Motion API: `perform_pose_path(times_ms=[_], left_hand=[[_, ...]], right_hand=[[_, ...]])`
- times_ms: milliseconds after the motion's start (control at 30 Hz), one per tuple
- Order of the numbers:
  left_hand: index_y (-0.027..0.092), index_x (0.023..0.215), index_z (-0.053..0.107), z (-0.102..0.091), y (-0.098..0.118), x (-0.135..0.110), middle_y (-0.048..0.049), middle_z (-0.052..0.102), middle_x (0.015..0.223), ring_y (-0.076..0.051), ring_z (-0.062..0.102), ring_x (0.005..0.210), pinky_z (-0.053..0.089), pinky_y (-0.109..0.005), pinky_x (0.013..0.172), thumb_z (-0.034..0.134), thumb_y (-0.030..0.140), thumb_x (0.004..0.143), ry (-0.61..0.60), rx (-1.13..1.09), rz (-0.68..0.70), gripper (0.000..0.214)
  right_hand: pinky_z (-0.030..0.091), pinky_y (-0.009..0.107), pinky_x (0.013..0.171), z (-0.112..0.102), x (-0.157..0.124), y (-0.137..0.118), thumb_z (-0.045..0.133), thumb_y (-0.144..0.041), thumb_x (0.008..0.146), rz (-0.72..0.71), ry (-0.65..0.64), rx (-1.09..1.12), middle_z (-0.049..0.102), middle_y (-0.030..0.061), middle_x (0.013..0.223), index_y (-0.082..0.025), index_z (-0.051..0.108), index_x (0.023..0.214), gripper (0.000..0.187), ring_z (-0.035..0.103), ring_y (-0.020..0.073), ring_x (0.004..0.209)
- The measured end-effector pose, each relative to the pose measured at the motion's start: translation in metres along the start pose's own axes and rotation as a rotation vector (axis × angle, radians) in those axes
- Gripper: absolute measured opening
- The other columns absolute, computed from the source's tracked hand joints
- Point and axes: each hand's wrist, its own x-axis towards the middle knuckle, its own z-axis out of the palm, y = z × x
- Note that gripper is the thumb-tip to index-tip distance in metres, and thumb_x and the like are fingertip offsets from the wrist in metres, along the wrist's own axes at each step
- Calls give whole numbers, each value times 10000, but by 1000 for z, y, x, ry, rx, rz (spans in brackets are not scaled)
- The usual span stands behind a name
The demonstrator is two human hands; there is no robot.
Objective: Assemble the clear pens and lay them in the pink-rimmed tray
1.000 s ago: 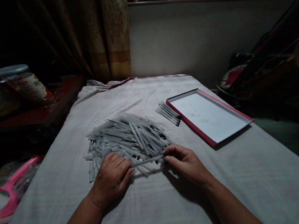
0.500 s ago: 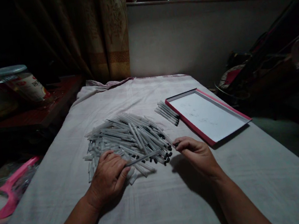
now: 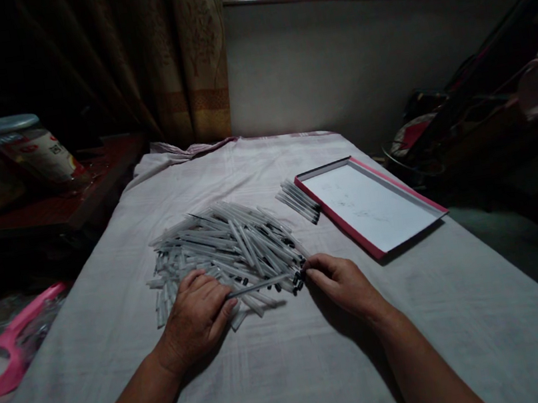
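Note:
My left hand (image 3: 199, 309) is closed around one end of a slim, clear-grey pen barrel (image 3: 264, 284), which points right across the front of a pile. My right hand (image 3: 339, 282) is closed at the barrel's right end, thumb and forefinger pinching a small black plug (image 3: 303, 273). Whether the plug is inside the barrel or only touching it, I cannot tell. Behind both hands lies the heap of similar clear barrels (image 3: 214, 240), many with black ends towards the right. Several finished-looking pens (image 3: 298, 202) with black ends lie side by side beyond my right hand.
A shallow box lid (image 3: 375, 206) with a red rim and white inside lies at the right. White checked cloth (image 3: 256, 385) covers the table. Jars (image 3: 34, 152) stand on a dark red side table at the left, with pink-handled scissors (image 3: 9, 341) below.
My right hand has moved slightly left and down, bringing the black plug to the end of the barrel. My left hand keeps its hold. The view has shifted a little.

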Motion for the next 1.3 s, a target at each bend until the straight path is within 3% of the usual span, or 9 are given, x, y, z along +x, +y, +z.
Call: perform_pose_path(times_ms=[233, 467, 567, 667, 733, 800, 967, 1100, 1300], left_hand=[[192, 901, 610, -2, 2, 1, -28, 660, 784, -210, 582, 786, 367, -452, 969, 472, 266, 965, -14, 8, 29, 169], [199, 899, 612, -3, 2, 2, -27, 666, 780, -213, 596, 781, 375, -448, 967, 472, 276, 965, -10, 35, 42, 173], [201, 947, 620, -6, -10, -1, -39, 689, 822, -227, 617, 816, 391, -448, 960, 488, 269, 957, 54, 85, 25, 149], [203, 1016, 622, -11, -24, -5, -63, 704, 879, -256, 629, 859, 413, -456, 933, 488, 266, 952, 135, 166, -51, 161], [205, 1066, 618, -12, -31, -7, -75, 708, 913, -268, 630, 882, 430, -449, 903, 475, 249, 954, 183, 217, -109, 186], [209, 1102, 615, -12, -33, -8, -77, 711, 930, -272, 631, 891, 439, -443, 888, 464, 242, 956, 204, 231, -142, 213], [213, 1119, 623, -5, -26, -7, -67, 714, 946, -252, 638, 892, 443, -432, 911, 467, 248, 959, 184, 165, -118, 226], [197, 1116, 623, -2, -18, -5, -60, 711, 901, -232, 636, 847, 447, -413, 904, 500, 240, 958, 191, 120, -68, 205], [203, 1106, 618, -1, -3, -1, -40, 714, 886, -213, 634, 835, 432, -412, 929, 513, 226, 946, 148, 49, -17, 192]], right_hand=[[479, 273, 591, 7, -5, -13, 596, -377, 838, 35, -111, 285, 706, 46, 732, -166, 721, 894, 251, 631, 175, 653], [449, 261, 572, 10, -6, -20, 619, -348, 812, -14, -106, 257, 652, 12, 632, -179, 711, 727, 210, 583, 152, 608], [457, 270, 558, -5, -1, -16, 693, -402, 756, 49, 41, 314, 658, 22, 613, -183, 703, 673, 234, 575, 153, 587], [433, 255, 482, -19, 7, -7, 762, -480, 675, 140, 295, 427, 689, 40, 640, -187, 700, 688, 299, 553, 143, 548], [400, 233, 436, -21, 10, -2, 785, -500, 631, 192, 448, 487, 714, 53, 677, -183, 708, 742, 345, 549, 135, 533], [407, 230, 434, -15, 12, 1, 789, -496, 618, 212, 506, 513, 732, 65, 710, -176, 711, 777, 366, 572, 140, 541], [511, 295, 565, 14, 10, -1, 724, -448, 708, 131, 361, 393, 747, 73, 728, -169, 729, 794, 292, 663, 199, 644], [514, 301, 664, 22, 6, 1, 657, -390, 775, 31, 284, 171, 749, 51, 767, -184, 747, 867, 243, 683, 206, 706], [432, 255, 553, 16, -1, -8, 545, -464, 876, -69, 253, 115, 616, 8, 581, -189, 683, 715, 347, 576, 155, 560]])
